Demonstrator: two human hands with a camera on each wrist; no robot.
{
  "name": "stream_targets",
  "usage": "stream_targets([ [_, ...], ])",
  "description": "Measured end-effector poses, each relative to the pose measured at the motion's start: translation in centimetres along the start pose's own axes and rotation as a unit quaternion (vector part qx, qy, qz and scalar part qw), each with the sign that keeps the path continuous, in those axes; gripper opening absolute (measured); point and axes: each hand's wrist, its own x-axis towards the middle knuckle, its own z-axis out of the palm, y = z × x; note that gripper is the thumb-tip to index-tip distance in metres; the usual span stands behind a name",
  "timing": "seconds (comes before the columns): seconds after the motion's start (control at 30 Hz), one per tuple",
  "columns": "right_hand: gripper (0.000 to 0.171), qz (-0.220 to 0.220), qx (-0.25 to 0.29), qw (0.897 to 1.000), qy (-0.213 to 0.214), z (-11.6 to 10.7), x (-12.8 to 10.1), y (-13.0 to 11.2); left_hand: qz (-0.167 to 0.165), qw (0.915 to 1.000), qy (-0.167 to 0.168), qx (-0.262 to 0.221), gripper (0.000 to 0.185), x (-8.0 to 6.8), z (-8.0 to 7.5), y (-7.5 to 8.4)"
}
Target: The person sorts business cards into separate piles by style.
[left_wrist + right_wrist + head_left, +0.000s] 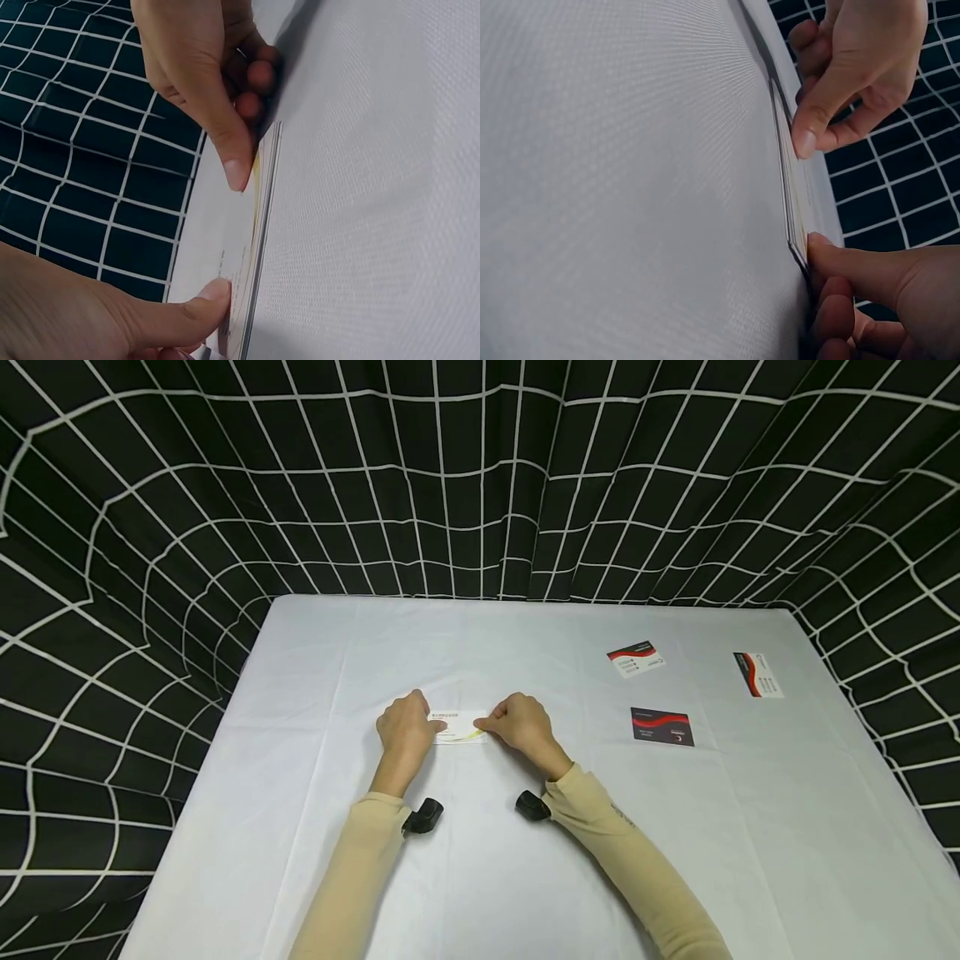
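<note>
A thin stack of business cards lies near the middle of the table, its top card white with print and a yellow curve. My left hand grips the stack's left end, thumb on top. At the right end, my right hand pinches it between thumb and curled fingers. Layered edges of the card stack show in the left wrist view, with dark cards toward the bottom. The right wrist view shows the stack's near edge close to the cloth. Some fingertips are hidden behind the cards.
To the right lie a white-and-black business card, a dark card with a red stripe and another white-and-black card. A white cloth covers the table. Behind it hangs a black curtain with a white grid.
</note>
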Motion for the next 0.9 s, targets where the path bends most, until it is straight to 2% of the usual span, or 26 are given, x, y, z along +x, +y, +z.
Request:
stream_targets([
  [0.23,0.028,-0.009,0.015,1.000,0.000,-0.1,0.2,0.1,0.001,0.9997,-0.013,-0.021,0.022,-0.3,-0.1,0.0],
  [0.33,0.029,-0.024,0.061,0.998,-0.016,-0.4,0.2,0.6,0.021,0.9994,0.003,-0.028,0.019,-0.7,0.1,0.3],
  [0.4,0.029,-0.026,0.098,0.994,-0.035,-0.9,0.1,1.2,0.043,0.9981,0.025,-0.037,0.017,-0.9,0.3,0.8],
  [0.5,0.027,-0.022,0.106,0.993,-0.043,-2.9,-0.3,2.7,0.081,0.9940,0.053,-0.051,0.016,-1.1,0.9,2.6],
  [0.6,0.023,-0.014,0.072,0.997,-0.026,-5.9,-0.8,5.0,0.123,0.9894,0.059,-0.051,0.018,-1.0,1.7,4.9],
  [0.73,0.029,-0.008,0.035,0.999,0.000,-10.7,-2.0,9.3,0.179,0.9825,0.031,-0.042,0.023,-1.1,3.4,8.8],
  [0.9,0.044,-0.027,-0.027,0.999,-0.014,-15.6,-4.0,14.6,0.241,0.9698,-0.036,-0.010,0.039,-1.2,6.7,13.6],
])
